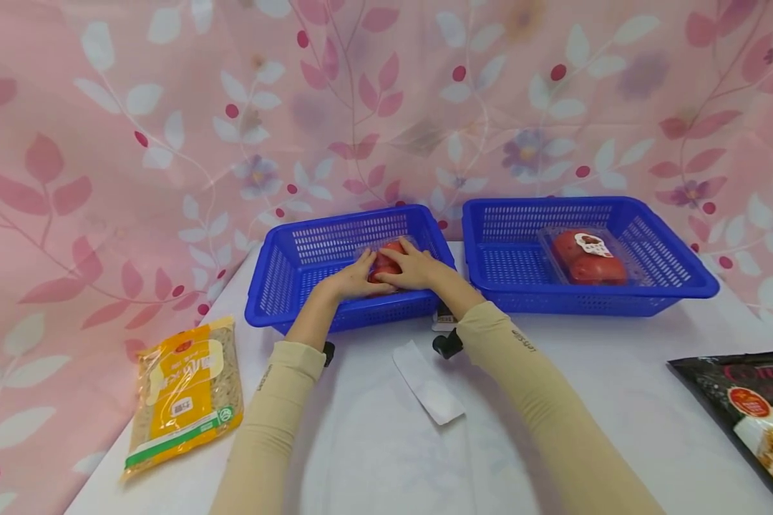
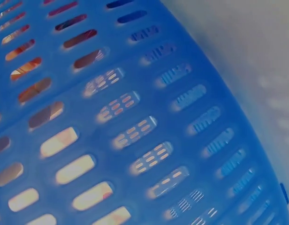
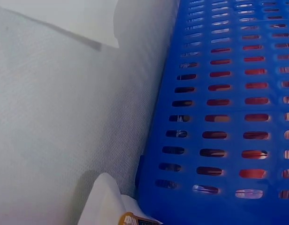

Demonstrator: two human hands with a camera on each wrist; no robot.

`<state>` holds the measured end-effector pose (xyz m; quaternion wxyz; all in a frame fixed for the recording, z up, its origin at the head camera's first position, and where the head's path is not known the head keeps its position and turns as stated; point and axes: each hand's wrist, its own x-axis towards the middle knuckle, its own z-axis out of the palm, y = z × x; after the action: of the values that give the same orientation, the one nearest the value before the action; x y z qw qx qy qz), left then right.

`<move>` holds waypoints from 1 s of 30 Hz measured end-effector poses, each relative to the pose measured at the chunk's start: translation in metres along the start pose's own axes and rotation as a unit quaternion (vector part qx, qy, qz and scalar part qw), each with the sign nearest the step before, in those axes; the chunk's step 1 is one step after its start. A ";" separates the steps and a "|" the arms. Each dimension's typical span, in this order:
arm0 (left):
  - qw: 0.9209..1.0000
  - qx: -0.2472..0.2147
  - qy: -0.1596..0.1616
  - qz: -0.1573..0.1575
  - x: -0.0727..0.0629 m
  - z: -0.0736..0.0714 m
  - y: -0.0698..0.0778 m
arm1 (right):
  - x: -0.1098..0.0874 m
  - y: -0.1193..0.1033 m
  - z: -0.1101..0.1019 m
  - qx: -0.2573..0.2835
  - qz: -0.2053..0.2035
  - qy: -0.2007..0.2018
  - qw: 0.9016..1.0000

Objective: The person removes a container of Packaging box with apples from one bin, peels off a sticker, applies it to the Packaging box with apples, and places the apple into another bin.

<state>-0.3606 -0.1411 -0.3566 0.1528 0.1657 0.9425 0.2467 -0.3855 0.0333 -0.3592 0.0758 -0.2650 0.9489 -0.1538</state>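
Observation:
In the head view, a clear plastic pack of red tomatoes [image 1: 386,267] sits at the right end of the left blue basket [image 1: 386,315]. My left hand [image 1: 354,279] holds its left side, with the thumb toward the front. From the right, my right hand [image 1: 419,270] grips the pack, its fingers reaching over the top. Both hands partly cover the tomatoes. Each wrist view looks onto the slotted basket wall [image 2: 102,154], [image 3: 191,140], with red showing through the slots and the hands hidden.
A second blue basket [image 1: 573,300] on the right holds another tomato pack [image 1: 589,259] with a white label. On the white table lie a yellow grain bag [image 1: 183,393], a white paper strip [image 1: 428,383] and a black food bag [image 1: 747,408]. A small package [image 1: 444,318] lies beside the left basket.

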 end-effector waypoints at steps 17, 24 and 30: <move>0.997 0.031 0.063 0.040 -0.003 0.005 -0.001 | -0.001 0.001 0.005 0.011 -0.014 0.025 1.000; 0.994 0.037 0.095 0.048 -0.003 0.003 0.002 | 0.000 0.001 0.002 0.009 -0.018 0.042 0.999; 0.986 0.062 0.142 0.055 -0.002 0.001 0.005 | -0.001 0.001 -0.003 0.003 -0.027 0.075 0.997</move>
<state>-0.3575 -0.1370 -0.3546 -0.0068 0.1903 0.9575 0.2166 -0.3853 0.0356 -0.3568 0.0012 -0.2784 0.9438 -0.1780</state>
